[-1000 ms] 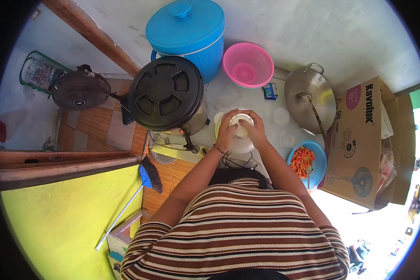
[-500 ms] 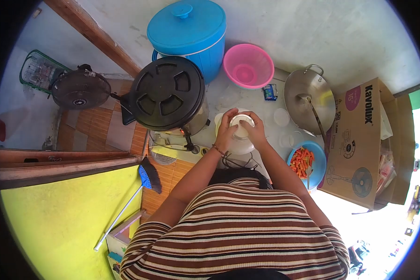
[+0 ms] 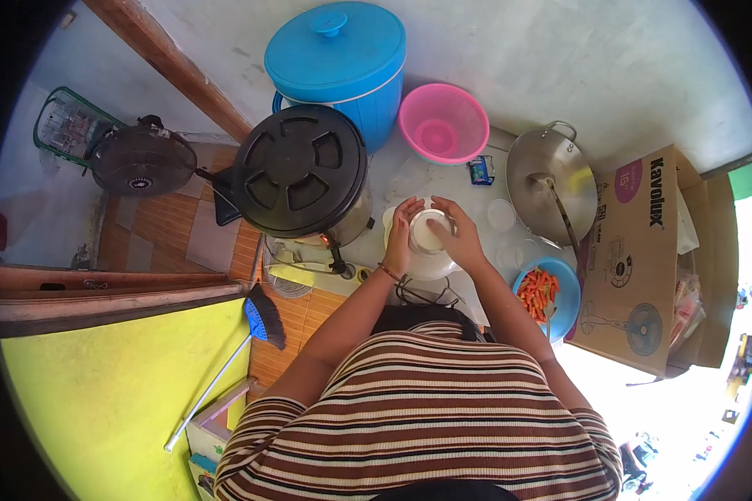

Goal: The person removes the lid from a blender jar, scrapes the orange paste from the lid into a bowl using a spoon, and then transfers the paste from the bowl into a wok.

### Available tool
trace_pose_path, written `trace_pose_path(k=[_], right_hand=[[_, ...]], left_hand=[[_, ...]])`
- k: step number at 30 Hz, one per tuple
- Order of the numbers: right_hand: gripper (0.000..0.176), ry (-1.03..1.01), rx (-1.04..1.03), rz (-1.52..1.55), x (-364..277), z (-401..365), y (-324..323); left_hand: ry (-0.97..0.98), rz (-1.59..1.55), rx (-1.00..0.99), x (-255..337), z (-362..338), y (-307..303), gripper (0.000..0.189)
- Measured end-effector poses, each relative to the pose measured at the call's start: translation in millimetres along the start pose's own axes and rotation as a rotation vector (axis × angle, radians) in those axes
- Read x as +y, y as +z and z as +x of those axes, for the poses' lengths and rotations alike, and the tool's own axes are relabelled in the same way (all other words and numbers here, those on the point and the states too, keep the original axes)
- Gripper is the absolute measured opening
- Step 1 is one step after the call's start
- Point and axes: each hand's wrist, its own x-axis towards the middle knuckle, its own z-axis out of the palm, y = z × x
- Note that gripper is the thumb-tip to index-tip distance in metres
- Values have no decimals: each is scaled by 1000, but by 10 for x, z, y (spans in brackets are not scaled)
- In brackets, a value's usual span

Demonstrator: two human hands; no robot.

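Observation:
Both hands flank a round white piece with a silvery rim, above a wider pale round base on the worktop. My left hand is open at its left side, fingers stretched away from me. On the other side, my right hand is open too, its fingers extended and its thumb over the white top. The palms hide much of the piece's sides. A thin dark cord lies in front of it, near my body.
Left stands a large pot with a black lid, a blue lidded bucket behind. A pink basin, a blue packet and a wok with a ladle lie beyond. Right are a blue bowl of cut red-orange pieces and a cardboard box.
My fingers have loosened from around the white piece and straightened. The left thumb no longer lies over its top. Other things stay in place; the view has shifted slightly.

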Motion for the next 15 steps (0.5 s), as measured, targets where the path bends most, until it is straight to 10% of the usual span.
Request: trace_pose_path(k=[5, 15], right_hand=[[70, -174, -115, -455, -445, -63, -39], [84, 150, -176, -655, -576, -113, 53]], left_hand=[[-9, -41, -1, 15, -2, 4, 85], [-106, -55, 13, 203, -3, 83, 93]])
